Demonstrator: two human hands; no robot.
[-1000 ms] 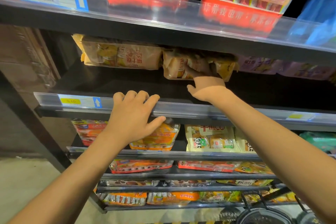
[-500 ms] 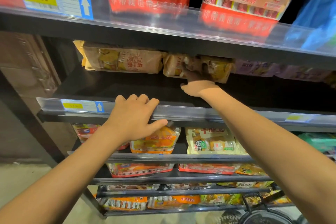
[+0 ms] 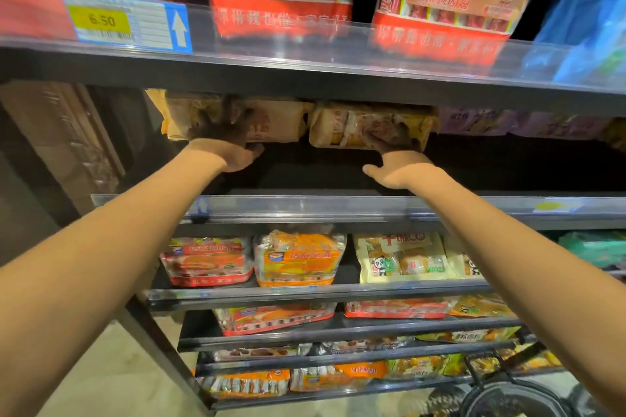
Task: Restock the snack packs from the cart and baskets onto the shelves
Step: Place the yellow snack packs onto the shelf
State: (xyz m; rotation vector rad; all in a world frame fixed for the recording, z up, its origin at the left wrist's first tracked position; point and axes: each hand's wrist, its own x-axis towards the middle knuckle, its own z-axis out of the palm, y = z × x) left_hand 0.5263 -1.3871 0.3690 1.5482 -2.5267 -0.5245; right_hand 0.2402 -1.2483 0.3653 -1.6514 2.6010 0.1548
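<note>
Packs being squared on the dark shelf (image 3: pixel 338 176).
Left hand (image 3: pixel 225 142) spread on the tan pack (image 3: pixel 271 122), right hand (image 3: pixel 394 159) on the yellow pack (image 3: pixel 359 125) (fingers shadowed, grip unclear); both should be pushed back evenly.

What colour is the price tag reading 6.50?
Yellow, on the price tag in the head view.

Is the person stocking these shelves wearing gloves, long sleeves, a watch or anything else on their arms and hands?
No. Both forearms are bare from the picture's edge up to the wrist, with no sleeve showing. The left hand and the right hand carry no gloves, and no watch, bracelet or band shows at either wrist. The fingers reach into the dark of the shelf, so rings cannot be ruled out.
</note>
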